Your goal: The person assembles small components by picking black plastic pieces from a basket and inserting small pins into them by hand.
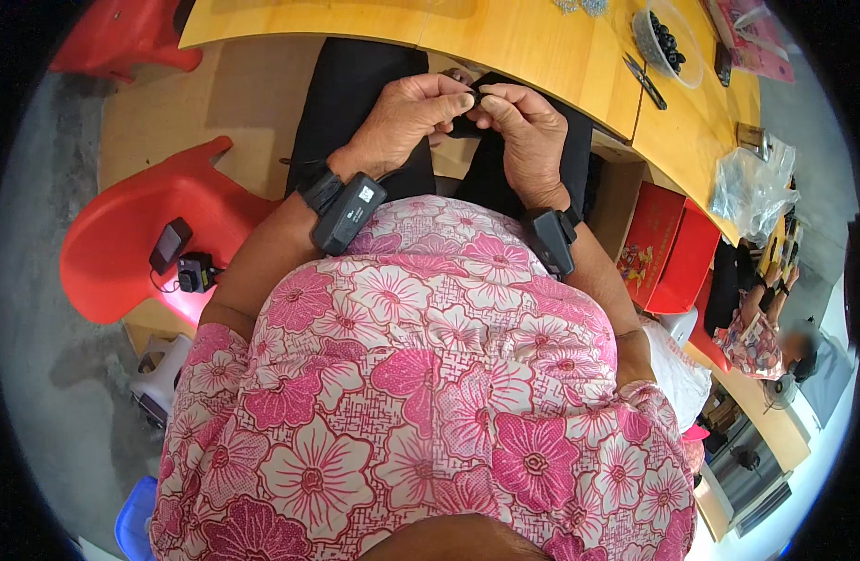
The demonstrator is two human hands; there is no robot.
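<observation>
Over my lap, just short of the yellow table's (505, 37) edge, my two hands meet at the fingertips. My left hand (397, 122) pinches a small black piece (476, 96) between thumb and forefinger. From the other side my right hand (528, 140) pinches the same piece. The fingers cover most of it, so its exact kind does not show. On the table to the right, a clear plastic bowl (642, 42) holds several shiny black round pieces (667, 47). Beside the bowl lies a slim dark hand tool (646, 82) with a pointed end.
Farther right on the table are a crumpled clear plastic bag (757, 187) and a pink package (752, 42). A red box (668, 248) stands below the table edge. Red chairs (149, 224) are on the left. Another person (757, 337) sits at the far right.
</observation>
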